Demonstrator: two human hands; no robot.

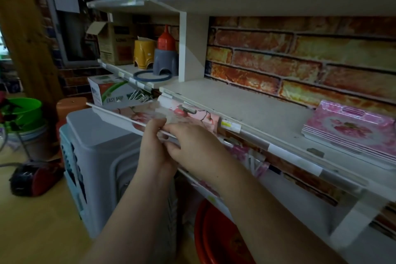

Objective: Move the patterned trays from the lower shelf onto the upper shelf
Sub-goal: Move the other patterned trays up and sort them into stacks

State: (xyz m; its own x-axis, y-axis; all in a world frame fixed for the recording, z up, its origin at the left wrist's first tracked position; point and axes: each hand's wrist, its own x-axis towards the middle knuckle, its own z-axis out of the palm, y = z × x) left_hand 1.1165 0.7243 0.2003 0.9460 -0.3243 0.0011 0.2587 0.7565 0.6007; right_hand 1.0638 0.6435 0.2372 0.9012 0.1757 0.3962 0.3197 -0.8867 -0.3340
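A floral patterned tray (137,113) with a white rim is held tilted at the front edge of the upper shelf (257,111), its far end hidden under the shelf lip. My left hand (153,146) and my right hand (192,146) both grip its near rim, side by side. A stack of pink patterned trays (347,128) lies on the upper shelf at the right. More pink patterned trays (246,156) show in the lower shelf, behind my right wrist, mostly hidden.
A grey plastic cabinet (102,156) stands just left of my arms. A red basin (218,238) sits below. A grey stand with a red funnel (165,58), a yellow cup and boxes fill the left shelf. Brick-pattern wall behind; another shelf overhead.
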